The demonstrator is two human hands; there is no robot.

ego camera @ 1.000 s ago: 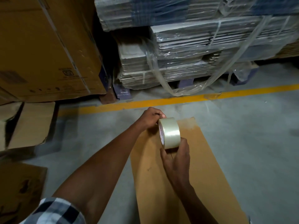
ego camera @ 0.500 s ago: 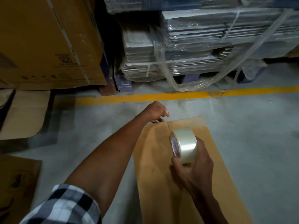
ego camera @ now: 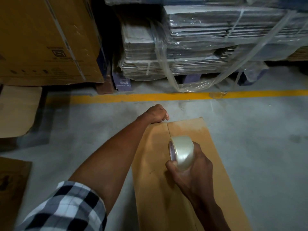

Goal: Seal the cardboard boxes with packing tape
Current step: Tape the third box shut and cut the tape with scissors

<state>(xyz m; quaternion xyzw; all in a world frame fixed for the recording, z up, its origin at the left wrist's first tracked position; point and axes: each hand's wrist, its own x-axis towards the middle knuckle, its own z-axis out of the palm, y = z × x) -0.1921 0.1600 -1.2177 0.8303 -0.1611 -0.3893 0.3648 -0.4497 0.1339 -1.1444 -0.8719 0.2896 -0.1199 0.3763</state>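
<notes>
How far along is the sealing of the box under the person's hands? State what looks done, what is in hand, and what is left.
Done: the flaps of the cardboard box lie closed, and the left hand presses at the far edge. In hand: the right hand grips the tape roll over the centre seam, partway along. Left: taping the near part of the seam; whether tape already lies on the far part cannot be told.
</notes>
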